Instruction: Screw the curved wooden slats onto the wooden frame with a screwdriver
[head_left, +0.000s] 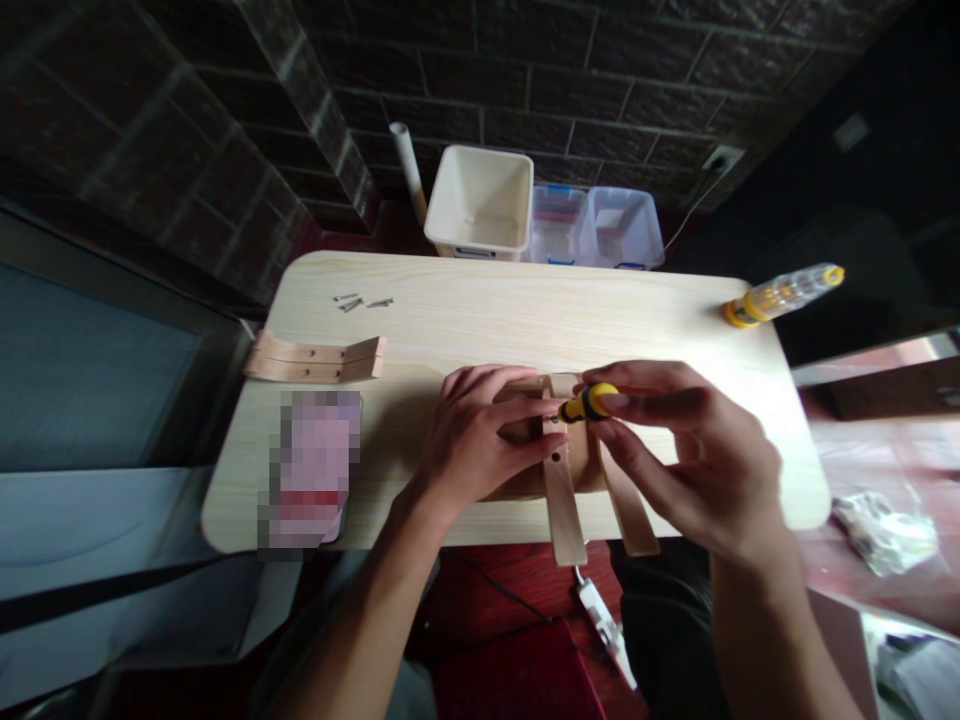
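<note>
My right hand (pixel 686 440) grips a short yellow-and-black screwdriver (pixel 589 402) between thumb and fingers. Its tip meets a screw spot on a bent wooden strip (pixel 564 510). Below that spot a dark hole shows in the strip. My left hand (pixel 480 430) is closed on this strip, with thumb and index finger on either side of the screw spot. Beneath lies a brown wooden piece (pixel 517 485), mostly hidden by my hands. A second wooden strip (pixel 630 505) runs alongside on the right, and both strips stick out past the table's near edge.
On the table (pixel 450 310) lie several loose screws (pixel 352 302), two bent wooden strips (pixel 319 360) side by side, and a pixelated flat object (pixel 315 460). A clear-and-yellow screwdriver case (pixel 784 295) stands at the right corner. Beyond the far edge are a cream bin (pixel 480 195) and clear boxes (pixel 622 225).
</note>
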